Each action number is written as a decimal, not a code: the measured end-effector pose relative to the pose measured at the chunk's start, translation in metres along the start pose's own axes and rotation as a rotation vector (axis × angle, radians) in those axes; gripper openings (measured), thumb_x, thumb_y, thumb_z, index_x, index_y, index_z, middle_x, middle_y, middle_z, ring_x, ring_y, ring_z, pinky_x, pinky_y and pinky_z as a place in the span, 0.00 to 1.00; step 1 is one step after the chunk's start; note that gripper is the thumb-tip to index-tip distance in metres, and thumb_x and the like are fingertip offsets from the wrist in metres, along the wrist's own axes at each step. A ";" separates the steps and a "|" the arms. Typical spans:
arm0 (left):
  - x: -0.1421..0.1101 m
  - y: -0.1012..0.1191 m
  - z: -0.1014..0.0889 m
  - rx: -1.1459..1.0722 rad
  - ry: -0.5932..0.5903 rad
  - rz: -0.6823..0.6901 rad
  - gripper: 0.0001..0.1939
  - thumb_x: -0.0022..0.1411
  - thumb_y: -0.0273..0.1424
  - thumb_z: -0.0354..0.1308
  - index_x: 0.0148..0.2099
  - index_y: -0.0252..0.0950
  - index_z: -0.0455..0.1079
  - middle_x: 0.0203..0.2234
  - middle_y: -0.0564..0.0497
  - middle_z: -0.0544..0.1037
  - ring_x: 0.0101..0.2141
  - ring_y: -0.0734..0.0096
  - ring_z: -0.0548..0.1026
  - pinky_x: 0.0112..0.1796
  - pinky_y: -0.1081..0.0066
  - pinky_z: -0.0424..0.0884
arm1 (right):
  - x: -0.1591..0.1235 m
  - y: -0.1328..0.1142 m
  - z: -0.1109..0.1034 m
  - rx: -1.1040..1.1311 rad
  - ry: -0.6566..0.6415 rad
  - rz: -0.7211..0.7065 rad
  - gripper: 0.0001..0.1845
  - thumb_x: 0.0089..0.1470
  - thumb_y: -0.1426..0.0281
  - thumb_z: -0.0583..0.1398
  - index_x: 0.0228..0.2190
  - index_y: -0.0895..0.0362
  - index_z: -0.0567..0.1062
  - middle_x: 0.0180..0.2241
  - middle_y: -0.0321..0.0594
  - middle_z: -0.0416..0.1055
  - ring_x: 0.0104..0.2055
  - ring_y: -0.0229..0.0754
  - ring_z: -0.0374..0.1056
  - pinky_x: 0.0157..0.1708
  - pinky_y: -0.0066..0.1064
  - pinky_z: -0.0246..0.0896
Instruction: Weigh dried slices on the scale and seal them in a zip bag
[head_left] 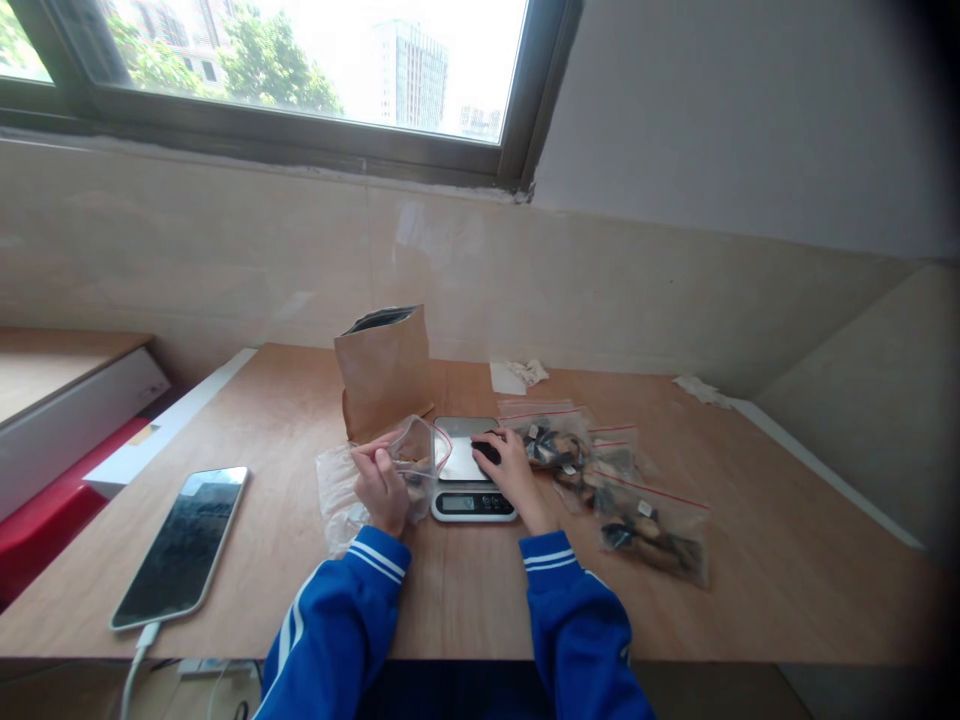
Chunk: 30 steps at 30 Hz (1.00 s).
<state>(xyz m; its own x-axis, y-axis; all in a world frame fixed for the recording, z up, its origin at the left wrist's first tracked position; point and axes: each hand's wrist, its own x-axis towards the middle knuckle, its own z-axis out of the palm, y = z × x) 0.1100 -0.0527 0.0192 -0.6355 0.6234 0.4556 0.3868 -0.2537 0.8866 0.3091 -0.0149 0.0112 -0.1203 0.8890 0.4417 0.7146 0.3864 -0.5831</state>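
My left hand (380,485) is closed on the mouth of a clear zip bag (420,452), holding it open beside a small digital kitchen scale (469,470). The bag has a few brown pieces inside. My right hand (510,468) rests over the right side of the scale's steel platform, fingers curled around a small dark piece (487,452). Both arms wear blue sleeves with white stripes. An open brown paper pouch (384,370) stands upright just behind the scale.
Three filled zip bags with red seals (651,528) lie to the right of the scale. A phone (184,545) on a charging cable lies at the left front. Crumpled paper (521,374) sits near the wall. The wooden table (787,560) ends at the wall.
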 end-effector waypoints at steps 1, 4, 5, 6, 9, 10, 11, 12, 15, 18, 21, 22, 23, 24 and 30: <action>0.000 0.000 0.000 0.001 0.001 -0.001 0.11 0.67 0.36 0.43 0.39 0.37 0.63 0.36 0.41 0.78 0.32 0.62 0.76 0.33 0.65 0.68 | 0.000 -0.001 -0.001 0.037 0.012 0.013 0.12 0.57 0.68 0.57 0.40 0.55 0.79 0.39 0.46 0.68 0.46 0.49 0.65 0.49 0.42 0.62; 0.000 0.000 0.000 0.006 0.008 -0.001 0.10 0.67 0.35 0.44 0.39 0.37 0.63 0.35 0.42 0.78 0.31 0.62 0.76 0.33 0.65 0.68 | 0.002 -0.009 -0.006 0.163 0.051 0.077 0.14 0.57 0.67 0.56 0.40 0.56 0.79 0.38 0.45 0.70 0.38 0.45 0.67 0.41 0.38 0.65; 0.000 0.000 0.001 0.009 0.006 0.001 0.10 0.67 0.34 0.44 0.39 0.37 0.63 0.35 0.42 0.78 0.31 0.63 0.76 0.33 0.65 0.67 | 0.003 -0.015 -0.009 0.212 0.063 0.099 0.14 0.56 0.66 0.57 0.40 0.56 0.78 0.38 0.45 0.71 0.36 0.44 0.67 0.39 0.36 0.65; 0.000 -0.001 0.001 0.010 0.001 0.003 0.10 0.67 0.35 0.44 0.39 0.37 0.63 0.35 0.42 0.78 0.31 0.63 0.76 0.33 0.65 0.67 | 0.005 -0.023 -0.013 0.263 0.074 0.113 0.14 0.56 0.65 0.57 0.41 0.56 0.78 0.39 0.44 0.71 0.34 0.42 0.67 0.37 0.34 0.65; -0.001 -0.001 0.001 0.001 -0.024 0.017 0.10 0.67 0.35 0.43 0.39 0.37 0.63 0.35 0.42 0.78 0.32 0.62 0.76 0.34 0.65 0.68 | 0.010 -0.054 -0.026 0.412 0.054 0.095 0.14 0.57 0.63 0.57 0.42 0.55 0.77 0.42 0.43 0.74 0.37 0.41 0.68 0.36 0.30 0.64; -0.002 -0.002 0.001 -0.006 -0.030 0.024 0.10 0.67 0.35 0.43 0.39 0.37 0.63 0.35 0.42 0.78 0.33 0.62 0.76 0.35 0.65 0.68 | 0.012 -0.066 -0.031 0.451 0.003 0.069 0.14 0.57 0.63 0.58 0.42 0.55 0.77 0.42 0.42 0.74 0.38 0.41 0.69 0.35 0.29 0.64; -0.002 -0.003 0.001 -0.016 -0.035 0.030 0.10 0.67 0.35 0.44 0.39 0.37 0.62 0.35 0.41 0.78 0.33 0.61 0.76 0.35 0.64 0.68 | 0.014 -0.076 -0.035 0.479 -0.081 0.037 0.15 0.57 0.62 0.58 0.44 0.54 0.76 0.43 0.40 0.74 0.38 0.40 0.69 0.35 0.28 0.64; -0.002 -0.003 0.001 -0.027 -0.036 0.035 0.09 0.67 0.35 0.44 0.39 0.37 0.62 0.36 0.41 0.78 0.34 0.61 0.77 0.35 0.64 0.69 | 0.016 -0.085 -0.038 0.493 -0.178 0.006 0.16 0.57 0.62 0.58 0.46 0.53 0.75 0.44 0.39 0.74 0.36 0.39 0.69 0.33 0.28 0.63; -0.003 -0.006 0.002 -0.047 -0.036 0.032 0.10 0.67 0.37 0.43 0.40 0.37 0.61 0.36 0.39 0.78 0.34 0.60 0.76 0.35 0.63 0.69 | 0.022 -0.103 -0.043 0.464 -0.405 -0.058 0.23 0.55 0.62 0.61 0.52 0.50 0.71 0.39 0.36 0.75 0.29 0.35 0.67 0.29 0.26 0.62; -0.002 -0.007 0.002 -0.035 -0.033 0.004 0.12 0.67 0.38 0.43 0.41 0.37 0.62 0.36 0.40 0.77 0.34 0.60 0.77 0.36 0.62 0.69 | 0.028 -0.109 -0.042 0.419 -0.433 -0.090 0.25 0.54 0.63 0.62 0.53 0.50 0.70 0.32 0.33 0.74 0.28 0.35 0.66 0.29 0.26 0.62; -0.002 -0.008 0.002 -0.044 -0.033 -0.022 0.12 0.67 0.39 0.42 0.41 0.37 0.62 0.36 0.40 0.77 0.34 0.59 0.76 0.37 0.62 0.70 | 0.033 -0.111 -0.037 0.420 -0.437 -0.101 0.24 0.53 0.63 0.63 0.52 0.52 0.71 0.29 0.33 0.73 0.30 0.37 0.68 0.31 0.26 0.63; -0.001 -0.008 0.002 -0.051 -0.031 -0.033 0.12 0.67 0.39 0.42 0.40 0.37 0.62 0.35 0.40 0.77 0.35 0.59 0.76 0.37 0.61 0.69 | 0.033 -0.111 -0.034 0.425 -0.434 -0.099 0.24 0.53 0.63 0.63 0.52 0.53 0.70 0.29 0.33 0.74 0.31 0.37 0.69 0.31 0.27 0.64; -0.001 -0.008 0.002 -0.056 -0.027 -0.046 0.12 0.67 0.39 0.43 0.40 0.37 0.61 0.35 0.41 0.77 0.35 0.59 0.76 0.37 0.61 0.69 | 0.034 -0.112 -0.031 0.431 -0.425 -0.098 0.25 0.52 0.63 0.64 0.52 0.54 0.70 0.31 0.34 0.74 0.32 0.38 0.70 0.32 0.27 0.64; -0.001 -0.008 0.003 -0.061 -0.022 -0.060 0.12 0.67 0.40 0.43 0.40 0.37 0.61 0.35 0.41 0.77 0.34 0.59 0.76 0.37 0.61 0.69 | 0.034 -0.112 -0.028 0.438 -0.410 -0.101 0.27 0.52 0.63 0.64 0.53 0.54 0.69 0.32 0.35 0.75 0.34 0.38 0.70 0.34 0.28 0.65; 0.001 -0.004 0.005 -0.113 0.013 -0.155 0.11 0.67 0.40 0.43 0.38 0.38 0.59 0.31 0.45 0.75 0.33 0.61 0.75 0.36 0.63 0.68 | 0.030 -0.117 -0.019 0.476 -0.344 -0.148 0.26 0.57 0.63 0.59 0.57 0.52 0.64 0.49 0.43 0.71 0.43 0.40 0.71 0.43 0.32 0.68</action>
<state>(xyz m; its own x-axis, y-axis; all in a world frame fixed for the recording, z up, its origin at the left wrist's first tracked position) 0.1108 -0.0472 0.0160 -0.6903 0.6523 0.3130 0.2063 -0.2372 0.9493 0.2349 -0.0384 0.1054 -0.4675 0.8151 0.3422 0.2963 0.5092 -0.8080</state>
